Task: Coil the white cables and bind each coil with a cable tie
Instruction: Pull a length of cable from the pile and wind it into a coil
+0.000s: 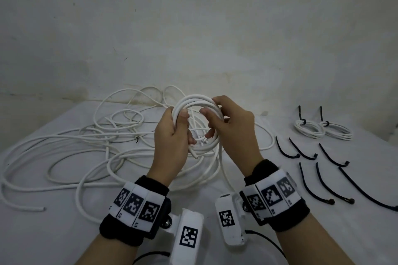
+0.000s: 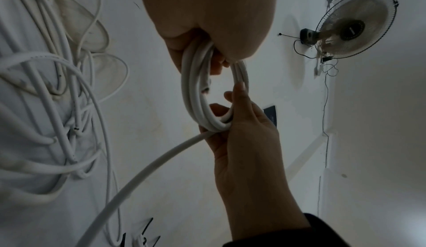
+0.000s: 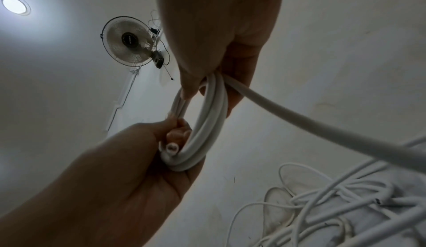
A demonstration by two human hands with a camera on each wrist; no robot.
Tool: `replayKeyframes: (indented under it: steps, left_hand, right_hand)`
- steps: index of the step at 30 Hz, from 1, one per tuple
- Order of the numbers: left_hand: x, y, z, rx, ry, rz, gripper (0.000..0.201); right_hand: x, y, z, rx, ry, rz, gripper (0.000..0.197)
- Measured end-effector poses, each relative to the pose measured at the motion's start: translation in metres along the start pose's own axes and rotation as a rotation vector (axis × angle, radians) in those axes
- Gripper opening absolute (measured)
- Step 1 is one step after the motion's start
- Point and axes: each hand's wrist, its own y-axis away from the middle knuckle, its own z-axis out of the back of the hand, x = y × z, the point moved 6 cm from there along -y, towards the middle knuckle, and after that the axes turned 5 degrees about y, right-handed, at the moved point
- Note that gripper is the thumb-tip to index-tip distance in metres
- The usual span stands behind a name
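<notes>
Both hands hold up a coil of white cable point(image 1: 193, 100) with several loops, above the table. My left hand point(image 1: 178, 129) grips the coil's left side, thumb across the loops. My right hand point(image 1: 217, 122) grips the right side, fingers curled round the strands. The left wrist view has the coil point(image 2: 196, 96) between my left hand point(image 2: 184, 47) and right hand point(image 2: 242, 132). A free tail point(image 3: 299, 121) runs from my right hand point(image 3: 207, 68) down to the pile. A cut cable end point(image 3: 172, 148) pokes out by my left hand point(image 3: 143, 150).
Loose white cables point(image 1: 97, 135) sprawl in a tangle over the left and middle of the white table point(image 1: 64, 232). At the far right lie two tied coils point(image 1: 310, 130) point(image 1: 338, 131). Several black cable ties point(image 1: 323, 183) lie in front of them. A wall stands behind the table.
</notes>
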Motion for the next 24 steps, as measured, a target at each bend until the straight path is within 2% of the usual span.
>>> replayKeyframes:
  steps: [2,5,9,12,14,16,19,20,22,24]
  left_hand:
    - [0.0,0.0,-0.001,0.016,0.002,-0.003,0.02]
    - [-0.003,0.0,-0.002,0.037,-0.028,-0.019,0.02]
    - [-0.005,0.001,-0.005,0.072,-0.047,-0.059,0.02]
    - [-0.005,0.003,-0.01,0.111,-0.052,-0.078,0.025]
    - [-0.007,0.006,-0.016,0.171,-0.037,-0.071,0.028]
    - [-0.007,0.007,-0.021,0.25,0.007,-0.04,0.029]
    - [0.012,0.005,-0.03,0.39,0.123,0.128,0.046]
    - [0.021,0.007,-0.032,0.453,0.115,0.206,0.056]
    - [0.035,0.019,-0.04,0.673,-0.019,0.311,0.066]
    - [0.038,0.035,-0.047,0.863,-0.163,0.34,0.063]
  right_hand:
    - [-0.003,0.002,0.0,-0.005,-0.12,-0.074,0.02]
    - [-0.013,0.006,-0.01,0.09,-0.383,-0.25,0.018]
    - [-0.019,0.012,-0.021,0.277,-0.69,-0.463,0.031]
    - [-0.019,0.014,-0.021,0.37,-0.803,-0.608,0.047]
    - [-0.021,0.013,-0.016,0.326,-0.754,-0.638,0.051]
    - [-0.024,0.009,-0.007,0.212,-0.661,-0.613,0.051]
    - [-0.027,0.002,0.006,0.059,-0.72,-0.584,0.049]
    - [-0.028,-0.001,0.009,0.014,-0.777,-0.586,0.049]
    - [-0.028,-0.004,0.015,-0.059,-0.871,-0.589,0.049]
    - [-0.026,-0.006,0.018,-0.097,-0.905,-0.575,0.05]
